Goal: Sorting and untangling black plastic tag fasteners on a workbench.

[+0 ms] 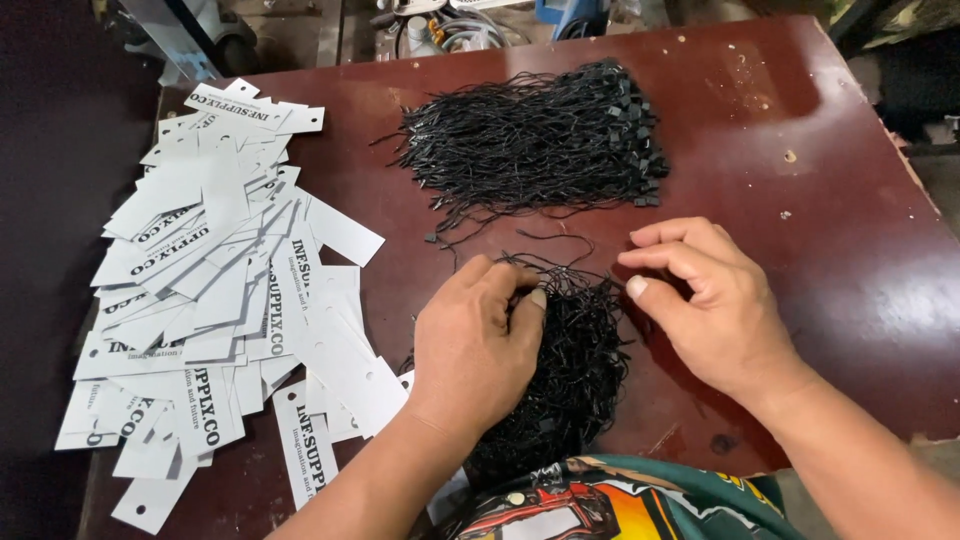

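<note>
Two bare hands work a small bundle of black strings (575,370) at the table's (840,260) near edge. Left hand (470,345) presses down on the bundle, fingers curled shut over the strands; right hand (715,305) pinches a single strand drawn out beside it, thumb and forefinger together. Left of the grip, white card tags (210,290) lie scattered, none visibly strung. Beyond the hands, a larger heap of strings (535,140) waits untouched, so most of the work appears left.
</note>
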